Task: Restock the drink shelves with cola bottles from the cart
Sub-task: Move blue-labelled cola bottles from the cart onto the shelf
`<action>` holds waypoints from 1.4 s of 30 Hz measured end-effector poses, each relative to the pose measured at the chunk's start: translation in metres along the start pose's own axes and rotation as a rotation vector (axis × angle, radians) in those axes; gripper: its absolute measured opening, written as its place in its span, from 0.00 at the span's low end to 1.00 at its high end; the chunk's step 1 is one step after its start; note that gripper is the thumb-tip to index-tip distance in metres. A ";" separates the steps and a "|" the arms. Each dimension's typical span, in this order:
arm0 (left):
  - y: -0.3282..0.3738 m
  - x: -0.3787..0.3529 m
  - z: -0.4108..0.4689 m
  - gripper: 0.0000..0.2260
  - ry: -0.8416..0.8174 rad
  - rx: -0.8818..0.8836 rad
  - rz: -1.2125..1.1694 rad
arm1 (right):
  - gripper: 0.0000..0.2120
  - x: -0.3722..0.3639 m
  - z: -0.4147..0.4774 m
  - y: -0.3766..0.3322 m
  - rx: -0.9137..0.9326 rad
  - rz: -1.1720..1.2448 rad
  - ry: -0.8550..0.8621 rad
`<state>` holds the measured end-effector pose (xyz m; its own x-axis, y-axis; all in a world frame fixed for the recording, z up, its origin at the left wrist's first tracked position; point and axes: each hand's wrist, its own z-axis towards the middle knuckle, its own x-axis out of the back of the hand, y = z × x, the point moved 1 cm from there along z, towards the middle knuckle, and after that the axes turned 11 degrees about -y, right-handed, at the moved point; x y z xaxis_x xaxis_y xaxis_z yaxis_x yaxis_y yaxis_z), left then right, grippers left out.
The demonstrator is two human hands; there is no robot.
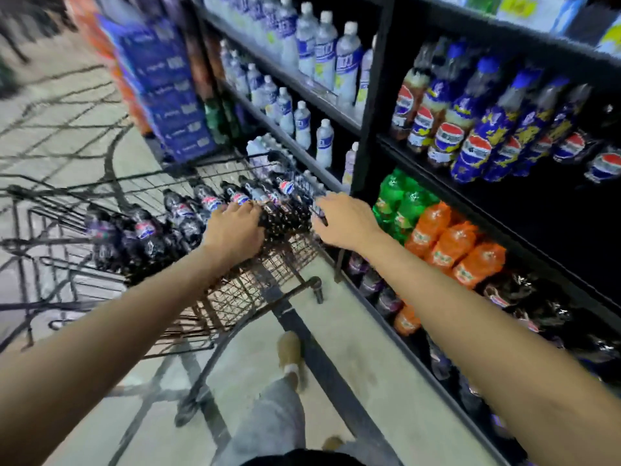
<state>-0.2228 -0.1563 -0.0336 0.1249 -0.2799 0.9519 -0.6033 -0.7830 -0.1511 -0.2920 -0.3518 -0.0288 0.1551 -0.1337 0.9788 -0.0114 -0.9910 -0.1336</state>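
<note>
A wire cart (235,297) stands in the aisle with several dark cola bottles (181,213) lying in its basket. My left hand (235,227) reaches into the basket and its fingers curl over a cluster of cola bottles (285,216) at the cart's right end. My right hand (342,220) hovers at the other side of that cluster with fingers spread, touching or nearly touching the bottles. On the black shelf (470,193) to the right stand rows of cola bottles (470,139) with blue wraps. The picture is blurred by motion.
Green (400,200) and orange soda bottles (450,243) fill the shelf below the colas. Water bottles (322,52) line the shelves further back. Blue stacked cases (168,89) stand beyond the cart. My foot (290,358) is on the floor between cart and shelf.
</note>
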 end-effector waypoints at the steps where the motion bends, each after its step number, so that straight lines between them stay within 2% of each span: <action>1: -0.008 -0.003 0.000 0.17 -0.009 0.023 -0.014 | 0.13 -0.002 0.008 -0.007 0.022 0.003 -0.021; 8: -0.108 -0.044 0.025 0.18 -0.085 0.203 -0.095 | 0.15 -0.013 0.120 -0.075 0.210 -0.029 -0.133; 12: -0.158 -0.070 0.060 0.17 -0.131 0.235 -0.101 | 0.11 -0.026 0.189 -0.101 0.241 -0.033 -0.224; 15: -0.187 -0.087 0.083 0.17 -0.196 0.264 -0.185 | 0.16 -0.038 0.236 -0.120 0.247 -0.032 -0.293; 23: -0.232 -0.129 0.129 0.23 -0.287 0.219 -0.136 | 0.17 -0.076 0.316 -0.151 0.260 -0.155 -0.422; 28: -0.239 -0.153 0.151 0.28 -0.337 0.308 -0.208 | 0.18 -0.103 0.346 -0.149 0.226 -0.139 -0.509; 33: -0.243 -0.178 0.163 0.36 -0.383 0.425 -0.406 | 0.25 -0.135 0.370 -0.146 0.108 -0.060 -0.616; 40: -0.242 -0.201 0.193 0.43 -0.426 0.681 -1.002 | 0.34 -0.181 0.398 -0.147 -0.097 0.136 -0.657; 42: -0.241 -0.207 0.200 0.44 -0.411 0.730 -1.108 | 0.36 -0.191 0.404 -0.149 -0.147 0.196 -0.643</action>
<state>0.0543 -0.0211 -0.2472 0.5599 0.6294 0.5388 0.4896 -0.7760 0.3977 0.0787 -0.1752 -0.2586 0.6912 -0.3233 0.6463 -0.2261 -0.9462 -0.2315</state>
